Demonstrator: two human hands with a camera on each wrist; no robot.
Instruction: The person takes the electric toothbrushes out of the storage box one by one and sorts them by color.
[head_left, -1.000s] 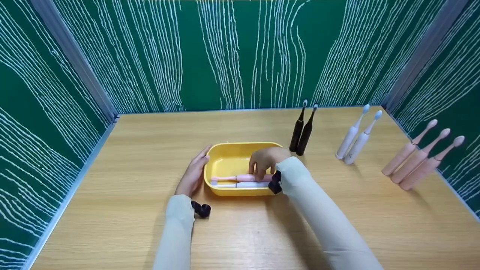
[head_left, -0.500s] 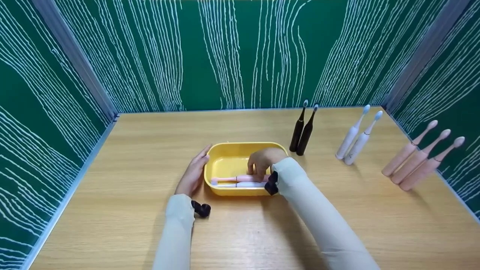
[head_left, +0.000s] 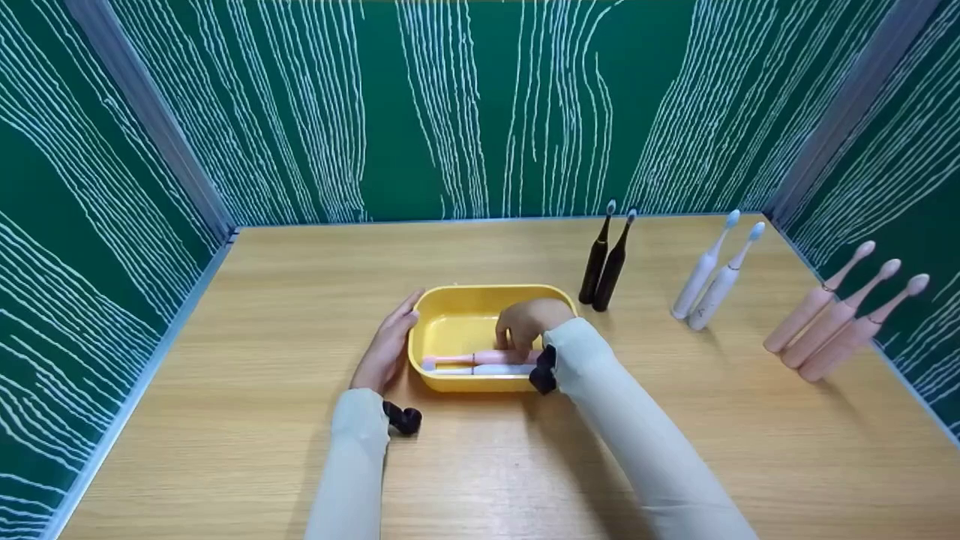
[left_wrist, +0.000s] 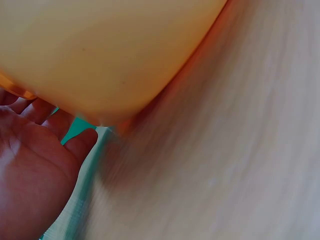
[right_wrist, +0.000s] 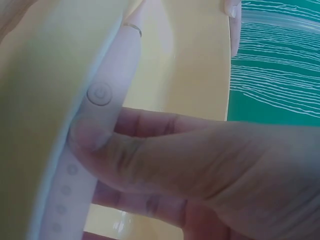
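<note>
A yellow plastic basin (head_left: 480, 384) sits on the table. My left hand (head_left: 386, 345) rests along its outer left side; in the left wrist view, the palm and relaxed fingers lie against the wall (left_wrist: 115, 55). My right hand (head_left: 534, 322) reaches down inside and holds a pink electric toothbrush (head_left: 450, 359) by its handle. In the right wrist view, the thumb presses just below the power button of the pink toothbrush (right_wrist: 107, 75), fingers behind. A white electric toothbrush (head_left: 499, 370) lies parallel along the near wall, its right end hidden by my right wrist.
Right of the basin stand upright electric toothbrushes: two black ones (head_left: 613, 266), two white ones (head_left: 712, 289) and three pink ones (head_left: 829, 326). The wooden table (head_left: 247, 375) is bounded by green walls (head_left: 397, 135) with white lines.
My right hand and forearm have shifted slightly left inside the basin, then stayed almost still with the pink toothbrush. The left hand has kept its place.
</note>
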